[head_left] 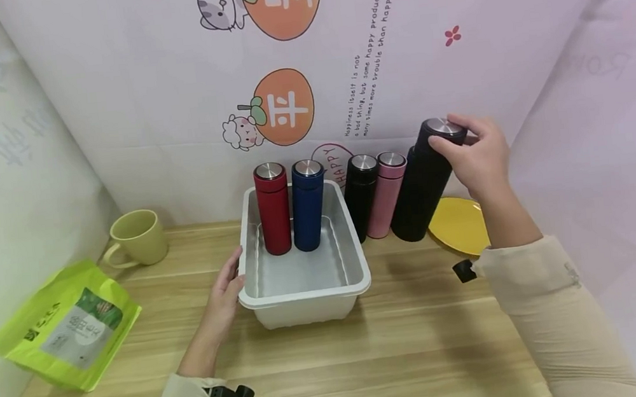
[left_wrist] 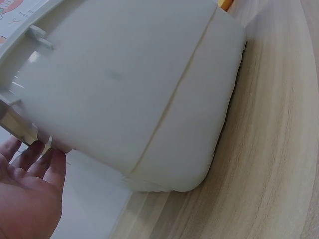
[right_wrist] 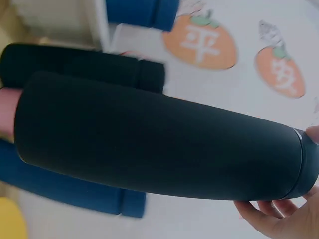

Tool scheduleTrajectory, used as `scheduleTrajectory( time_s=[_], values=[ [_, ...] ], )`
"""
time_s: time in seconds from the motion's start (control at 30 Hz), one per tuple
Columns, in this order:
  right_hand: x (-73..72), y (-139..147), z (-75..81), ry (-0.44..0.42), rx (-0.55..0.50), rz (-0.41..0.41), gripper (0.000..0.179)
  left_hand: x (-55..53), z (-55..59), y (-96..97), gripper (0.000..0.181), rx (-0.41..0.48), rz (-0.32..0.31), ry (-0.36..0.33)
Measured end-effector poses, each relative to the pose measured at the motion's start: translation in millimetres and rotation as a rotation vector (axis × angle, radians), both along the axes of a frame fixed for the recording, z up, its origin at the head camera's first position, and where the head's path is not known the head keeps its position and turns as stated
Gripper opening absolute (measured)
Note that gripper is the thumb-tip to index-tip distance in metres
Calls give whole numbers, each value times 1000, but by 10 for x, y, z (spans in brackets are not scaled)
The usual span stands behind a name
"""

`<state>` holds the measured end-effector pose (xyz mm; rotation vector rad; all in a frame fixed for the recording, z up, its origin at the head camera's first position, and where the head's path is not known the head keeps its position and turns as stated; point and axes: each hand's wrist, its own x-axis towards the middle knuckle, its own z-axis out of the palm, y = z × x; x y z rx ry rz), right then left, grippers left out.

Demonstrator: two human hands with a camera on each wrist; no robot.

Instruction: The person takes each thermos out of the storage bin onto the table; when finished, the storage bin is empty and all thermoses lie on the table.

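Note:
By its steel-topped lid, my right hand [head_left: 481, 157] grips a large black thermos flask [head_left: 421, 185], fingers and thumb round the cap; the flask leans in the head view. In the right wrist view the flask [right_wrist: 159, 142] crosses in front of the others. My left hand [head_left: 226, 297] holds the left rim of a white plastic bin [head_left: 307, 298], fingers bent at the edge in the left wrist view. Inside the bin stand a red thermos [head_left: 274, 212] and a blue thermos [head_left: 309, 209]. A smaller black thermos [head_left: 360, 201] and a pink thermos [head_left: 387, 198] stand right of it.
Another blue thermos [right_wrist: 65, 179] is mostly hidden behind the large black one in the head view. A yellow plate [head_left: 459, 226] lies at the right. A green mug [head_left: 140, 238] and a bright green pouch [head_left: 71, 324] are at the left. A printed cloth [head_left: 170, 97] hangs behind.

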<state>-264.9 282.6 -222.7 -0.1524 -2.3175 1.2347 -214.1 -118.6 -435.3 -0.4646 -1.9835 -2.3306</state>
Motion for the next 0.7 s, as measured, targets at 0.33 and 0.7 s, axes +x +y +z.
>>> scheduleTrajectory(
  time_s=[0.33, 0.7],
  values=[
    [-168, 325, -468, -36, 15, -81, 64, 2, -9, -3, 55, 5, -1, 7],
    [-337, 524, -919, -68, 24, -146, 64, 2, -2, 2, 56, 5, -4, -2]
  ],
)
